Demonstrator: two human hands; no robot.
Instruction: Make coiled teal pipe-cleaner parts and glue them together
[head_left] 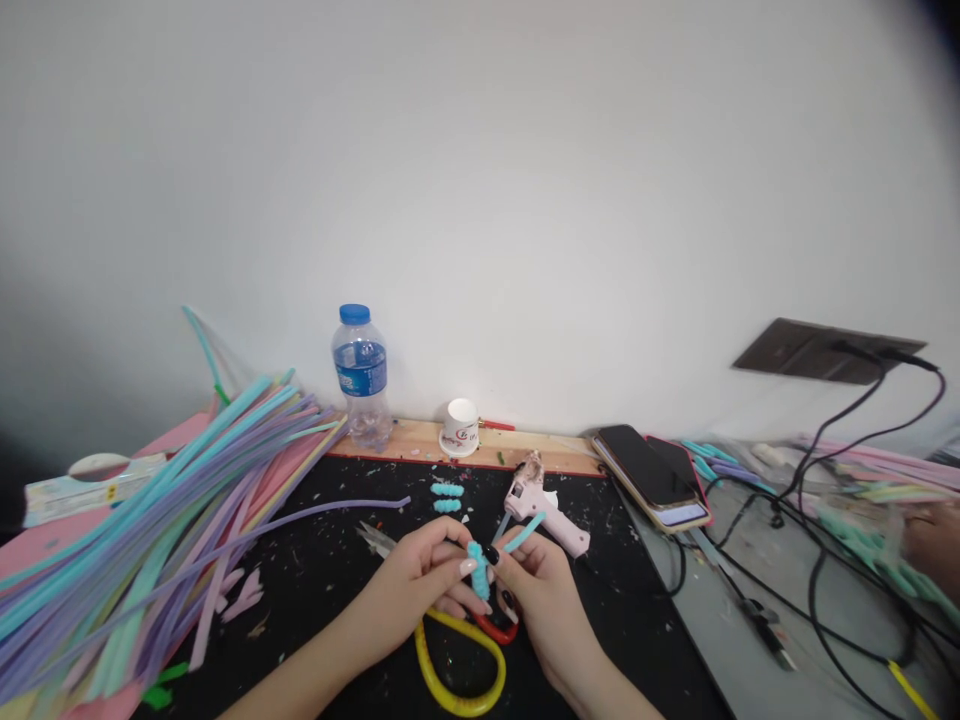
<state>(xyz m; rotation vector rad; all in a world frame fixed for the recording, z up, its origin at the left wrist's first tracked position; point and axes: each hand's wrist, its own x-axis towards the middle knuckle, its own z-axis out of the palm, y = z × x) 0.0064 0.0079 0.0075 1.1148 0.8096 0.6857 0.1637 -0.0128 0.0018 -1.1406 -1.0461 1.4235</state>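
Between the fingertips of both hands is a turquoise pipe cleaner [479, 577], wound into a tight coil, with a straight end sticking out past my right fingers. My left hand [429, 568] pinches the coil from the left. My right hand [541, 588] grips it from the other side, thumb and fingers pressed together. Below the hands lie scissors [459, 706] with a yellow and red handle, their blades partly hidden behind my left hand. Two short turquoise coils [448, 498] rest on the black mat [330, 590] just beyond. A pink glue gun [546, 510] lies behind my right hand.
Many coloured pipe cleaners [187, 500] spread over the left side. A water bottle [361, 380] and a paper cup [460, 428] stand by the wall. Phones [652, 470] lie at the right, near black cables [814, 600]. Another person's hand [934, 548] shows at the right edge.
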